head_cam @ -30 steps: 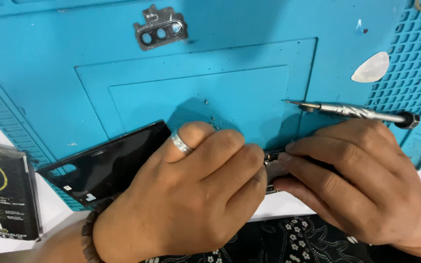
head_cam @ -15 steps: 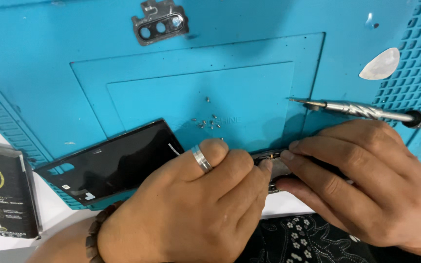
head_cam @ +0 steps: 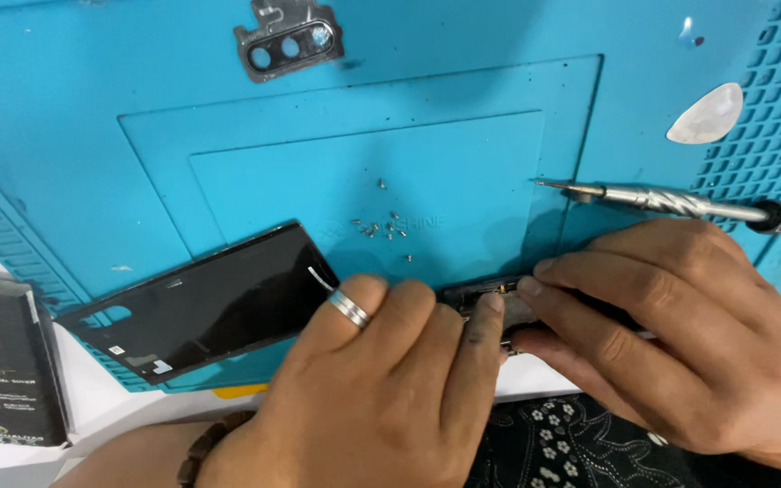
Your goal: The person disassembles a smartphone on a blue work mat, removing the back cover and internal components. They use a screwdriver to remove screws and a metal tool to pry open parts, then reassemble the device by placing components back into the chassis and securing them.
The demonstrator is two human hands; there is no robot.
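Left hand (head_cam: 381,389): fingers curled, ring on one finger, fingertips pressed onto a dark phone (head_cam: 490,303) at the near edge of the blue mat (head_cam: 228,117).
Right hand (head_cam: 680,334): fingers half-closed, pinching the same phone from the right; most of the phone is hidden between the two hands.
Black back cover (head_cam: 210,303): flat on the mat, just left of the left hand.
Small screws (head_cam: 381,228): scattered mid-mat, beyond the hands.
Screwdriver (head_cam: 671,199): lying beyond the right hand.

We count two hands, left hand (head_cam: 381,389) and right hand (head_cam: 671,343), one dark phone body (head_cam: 490,303), one black back cover (head_cam: 210,307), one screwdriver (head_cam: 671,201), one camera bezel (head_cam: 288,41), one white pick (head_cam: 705,115), roughly nine tiny screws (head_cam: 381,226).
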